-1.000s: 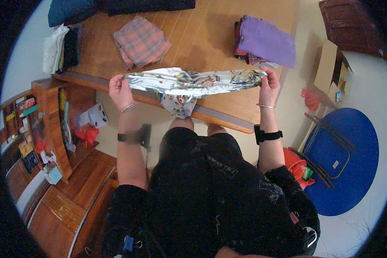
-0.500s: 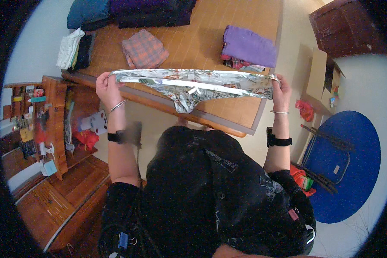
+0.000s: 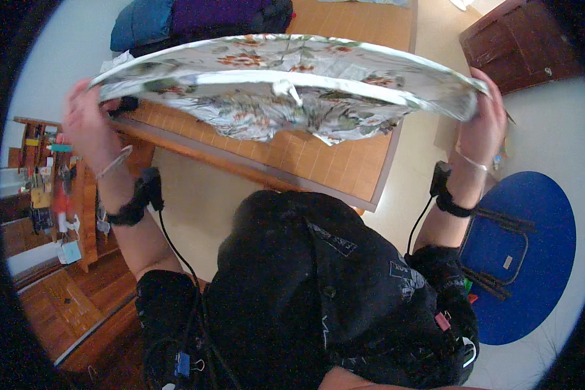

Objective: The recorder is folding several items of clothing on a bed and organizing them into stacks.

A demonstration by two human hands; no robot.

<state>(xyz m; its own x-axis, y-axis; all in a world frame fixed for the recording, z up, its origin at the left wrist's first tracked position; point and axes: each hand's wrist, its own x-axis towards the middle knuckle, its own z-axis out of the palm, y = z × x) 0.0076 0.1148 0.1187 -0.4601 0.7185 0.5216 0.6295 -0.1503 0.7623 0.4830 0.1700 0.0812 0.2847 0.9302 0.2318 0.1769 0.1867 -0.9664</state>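
Both hands' fingers (image 3: pixel 79 107) (image 3: pixel 494 104) grasp a crinkled floral cloth (image 3: pixel 240 60), its white edges bowed

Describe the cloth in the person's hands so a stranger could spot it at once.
Start at the big brown platform in the upper middle. Over it, the left hand and right hand hold a cloth stretched between them. Unlike the plain blue bundle and purple bundle beyond it, this is whitish and white-edged, with an orange-brown and green floral print.
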